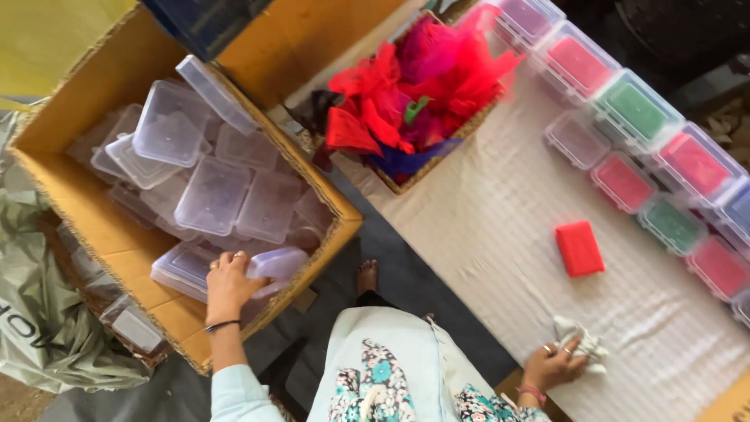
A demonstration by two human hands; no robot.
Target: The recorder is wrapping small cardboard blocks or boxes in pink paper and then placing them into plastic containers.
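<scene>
My left hand (228,286) reaches into a cardboard box (74,184) and grips a clear plastic lidded container (275,266) near the box's front corner. Several more clear containers (212,195) lie piled in that box. My right hand (556,362) rests on the white cloth-covered table (500,234), closed on a crumpled white cloth (582,337). A folded red cloth (579,248) lies flat on the table beyond my right hand.
A wicker basket (437,156) holds red, pink and blue fabric scraps. Clear boxes filled with red, green and pink folded cloths (637,109) line the table's right side. A grey-green plastic bag (39,312) lies left of the box. My foot (367,275) is on the floor.
</scene>
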